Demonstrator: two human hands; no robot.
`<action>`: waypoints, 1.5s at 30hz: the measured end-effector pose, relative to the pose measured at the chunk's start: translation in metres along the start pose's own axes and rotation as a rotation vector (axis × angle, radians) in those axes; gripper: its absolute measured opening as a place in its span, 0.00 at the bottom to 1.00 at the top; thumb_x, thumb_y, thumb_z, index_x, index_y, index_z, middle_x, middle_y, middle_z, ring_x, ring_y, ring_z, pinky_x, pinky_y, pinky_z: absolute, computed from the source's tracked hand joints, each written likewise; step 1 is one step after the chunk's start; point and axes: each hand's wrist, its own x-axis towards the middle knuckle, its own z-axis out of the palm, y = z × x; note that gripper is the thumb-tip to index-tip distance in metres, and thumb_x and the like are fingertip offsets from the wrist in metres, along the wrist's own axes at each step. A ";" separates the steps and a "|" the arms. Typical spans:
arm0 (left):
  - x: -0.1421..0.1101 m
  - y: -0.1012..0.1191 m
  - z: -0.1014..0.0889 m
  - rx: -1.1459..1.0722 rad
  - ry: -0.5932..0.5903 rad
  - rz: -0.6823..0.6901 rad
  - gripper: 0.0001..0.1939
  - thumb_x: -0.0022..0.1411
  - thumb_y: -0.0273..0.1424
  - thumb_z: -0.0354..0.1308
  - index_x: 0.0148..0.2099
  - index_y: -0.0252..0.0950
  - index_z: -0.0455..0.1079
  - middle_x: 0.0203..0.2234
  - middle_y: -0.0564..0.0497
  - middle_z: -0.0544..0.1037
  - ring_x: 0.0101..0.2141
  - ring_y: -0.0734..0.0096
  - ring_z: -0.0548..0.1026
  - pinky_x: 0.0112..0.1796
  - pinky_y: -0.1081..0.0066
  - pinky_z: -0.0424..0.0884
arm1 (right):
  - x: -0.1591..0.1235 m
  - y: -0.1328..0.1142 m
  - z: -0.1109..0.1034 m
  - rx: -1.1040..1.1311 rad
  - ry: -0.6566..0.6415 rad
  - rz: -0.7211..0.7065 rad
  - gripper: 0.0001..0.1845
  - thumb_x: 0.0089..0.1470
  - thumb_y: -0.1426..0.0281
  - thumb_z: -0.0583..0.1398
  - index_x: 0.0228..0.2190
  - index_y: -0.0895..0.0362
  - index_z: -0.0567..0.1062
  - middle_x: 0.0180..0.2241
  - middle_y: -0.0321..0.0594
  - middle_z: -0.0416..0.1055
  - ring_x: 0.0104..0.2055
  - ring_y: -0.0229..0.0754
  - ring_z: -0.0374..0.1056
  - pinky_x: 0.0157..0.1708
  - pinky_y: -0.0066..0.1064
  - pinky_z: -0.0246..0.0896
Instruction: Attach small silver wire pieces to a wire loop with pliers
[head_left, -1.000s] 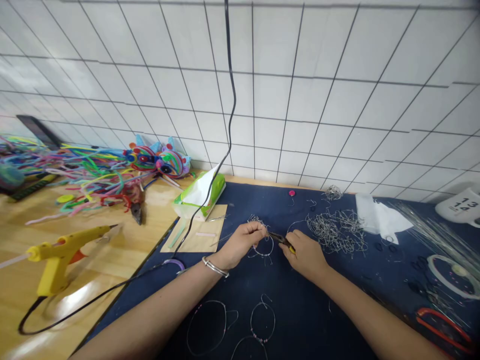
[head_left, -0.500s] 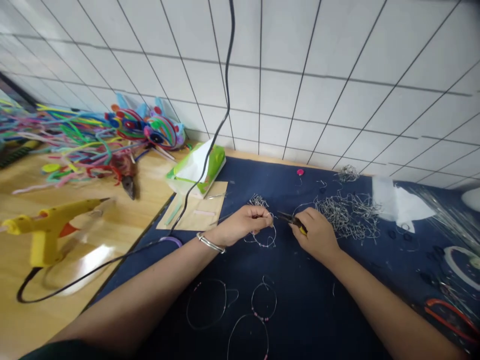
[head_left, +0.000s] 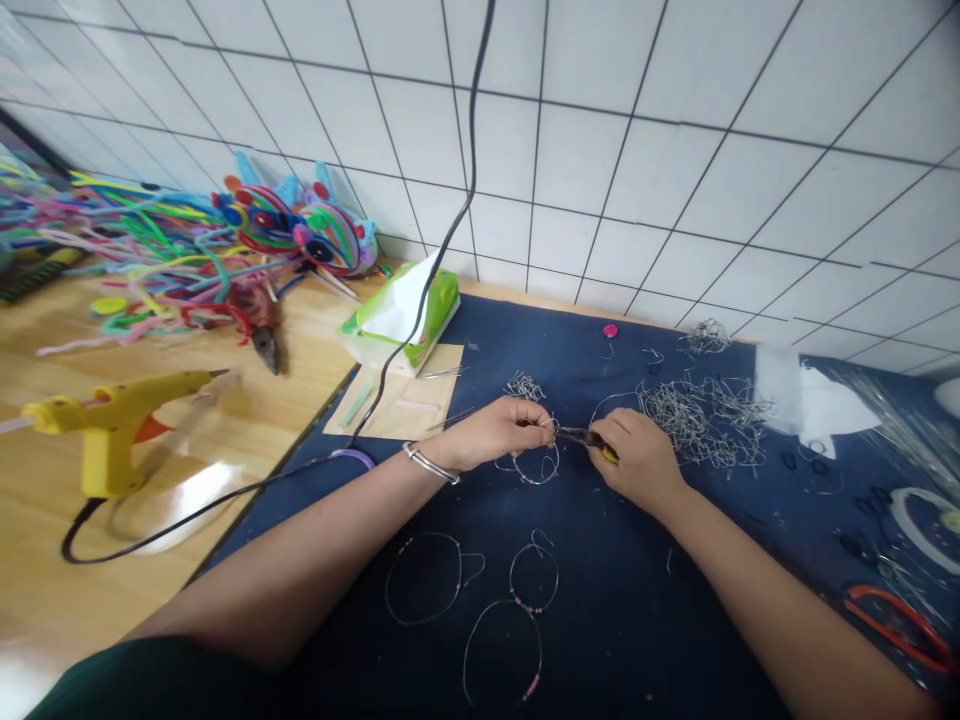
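My left hand [head_left: 516,430] pinches a thin beaded wire ring [head_left: 537,481] above the dark blue cloth [head_left: 600,620]. Small pale beads sit along the ring's lower edge. In my right hand [head_left: 637,455] is a pair of pliers [head_left: 581,437] with dark jaws and a bit of yellow on the handle. The jaw tips meet the wire at my left fingertips; whether they grip it, I cannot make out. Nearer to me lie more wire rings with pink beads: one at left [head_left: 424,578], a small one [head_left: 534,578] and a larger one [head_left: 502,655].
Tangled wire pieces [head_left: 697,420] lie right of my right hand, with a smaller pile [head_left: 523,385] behind my left. A tissue pack [head_left: 401,320], black cable [head_left: 471,150], yellow glue gun [head_left: 112,420] and colourful pipe cleaners [head_left: 157,260] are leftward. Orange-handled scissors [head_left: 896,625] lie right.
The plier tips have come left, up to the wire at my left fingertips; a gap was there before. The whole view has shifted slightly.
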 end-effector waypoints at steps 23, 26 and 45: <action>-0.001 -0.001 0.002 0.002 0.116 0.031 0.11 0.56 0.34 0.51 0.32 0.32 0.70 0.20 0.55 0.64 0.21 0.81 0.61 0.22 0.79 0.60 | -0.002 -0.013 -0.007 0.083 -0.125 0.200 0.12 0.53 0.63 0.51 0.25 0.55 0.67 0.25 0.35 0.66 0.27 0.34 0.62 0.25 0.23 0.49; -0.001 -0.002 0.002 0.001 0.113 0.028 0.11 0.56 0.35 0.51 0.32 0.32 0.70 0.19 0.56 0.64 0.21 0.80 0.61 0.23 0.78 0.60 | -0.002 -0.013 -0.008 0.086 -0.150 0.216 0.12 0.53 0.62 0.51 0.25 0.55 0.67 0.25 0.34 0.65 0.27 0.33 0.62 0.25 0.23 0.49; -0.001 -0.004 0.004 -0.046 0.160 0.011 0.11 0.54 0.37 0.54 0.33 0.32 0.69 0.21 0.55 0.65 0.21 0.81 0.60 0.24 0.77 0.59 | -0.003 -0.012 -0.011 0.158 -0.189 0.281 0.13 0.53 0.61 0.51 0.24 0.55 0.66 0.25 0.33 0.64 0.26 0.33 0.61 0.25 0.24 0.47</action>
